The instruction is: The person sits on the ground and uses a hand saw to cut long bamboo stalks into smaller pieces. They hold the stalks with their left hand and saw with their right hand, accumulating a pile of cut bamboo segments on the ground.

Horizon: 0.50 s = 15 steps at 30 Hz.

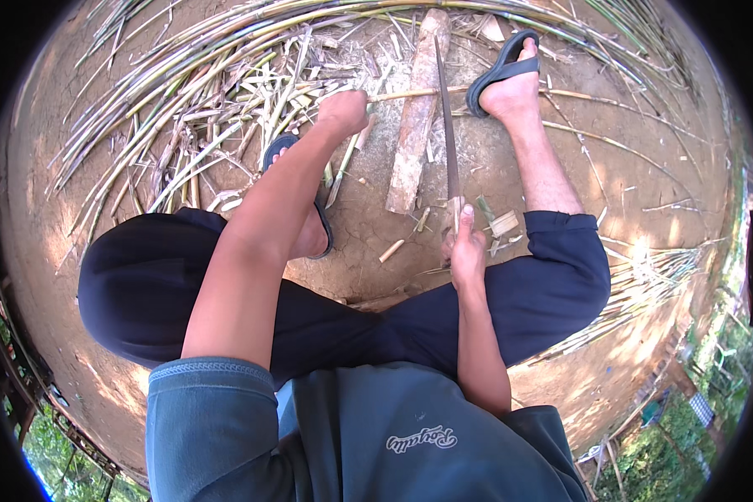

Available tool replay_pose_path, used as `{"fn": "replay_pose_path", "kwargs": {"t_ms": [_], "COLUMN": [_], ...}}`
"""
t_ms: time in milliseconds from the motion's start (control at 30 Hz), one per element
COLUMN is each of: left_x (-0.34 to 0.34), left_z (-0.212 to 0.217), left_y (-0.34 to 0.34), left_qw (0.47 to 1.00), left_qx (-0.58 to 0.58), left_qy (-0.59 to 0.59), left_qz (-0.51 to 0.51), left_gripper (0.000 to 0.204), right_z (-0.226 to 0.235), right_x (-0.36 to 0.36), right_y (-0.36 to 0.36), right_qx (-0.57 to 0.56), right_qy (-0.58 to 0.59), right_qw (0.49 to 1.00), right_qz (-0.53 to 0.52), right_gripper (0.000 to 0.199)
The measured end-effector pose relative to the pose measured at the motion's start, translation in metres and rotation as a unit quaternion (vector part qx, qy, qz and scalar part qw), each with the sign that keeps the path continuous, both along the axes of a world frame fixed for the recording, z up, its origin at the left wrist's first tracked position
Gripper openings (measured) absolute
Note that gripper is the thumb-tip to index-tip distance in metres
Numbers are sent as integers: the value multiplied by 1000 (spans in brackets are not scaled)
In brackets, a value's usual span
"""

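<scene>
The left hand [344,111], above and left of the frame's centre, is closed in a fist, gripping a thin cane stalk [393,95] that comes out of its right side. That stalk lies across the upper part of a worn wooden plank [412,155] in the upper middle of the frame and runs on toward the right foot. The right hand [467,247], just right of centre, is wrapped around the handle of a long knife [450,142], thumb laid along the grip. The dark blade points to the top of the frame and passes over the stalk (whether it touches, I cannot tell).

Cut and split canes [217,125] lie heaped at the upper left, with long stalks [251,32] curving along the top edge. Another bundle of stalks [636,289] lies at the right, beyond the bent knee. Pale chips and a short stub [391,251] dot the bare earth [351,272] near the middle. The person sits with legs apart, in dark trousers [167,284] and sandals [477,92].
</scene>
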<state>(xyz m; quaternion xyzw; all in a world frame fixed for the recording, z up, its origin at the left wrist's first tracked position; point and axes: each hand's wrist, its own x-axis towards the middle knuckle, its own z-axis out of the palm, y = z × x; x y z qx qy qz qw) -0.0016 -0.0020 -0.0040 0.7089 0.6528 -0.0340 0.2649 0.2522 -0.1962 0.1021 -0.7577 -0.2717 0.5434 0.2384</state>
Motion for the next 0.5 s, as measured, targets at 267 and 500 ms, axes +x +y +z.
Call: {"fn": "replay_pose_path", "kwargs": {"t_ms": [267, 500], "left_x": [20, 24], "left_z": [0, 1], "left_y": [6, 4], "left_qw": [993, 992], "left_qx": [-13, 12], "left_qy": [7, -15], "left_qz": [113, 121], "left_gripper": [26, 22], "right_z": [7, -6], "right_x": [-14, -23], "right_y": [-6, 5], "right_qx": [13, -11], "right_qy": [-50, -124], "right_qw": [997, 981], "right_qz": [60, 150], "right_gripper": [61, 81]}}
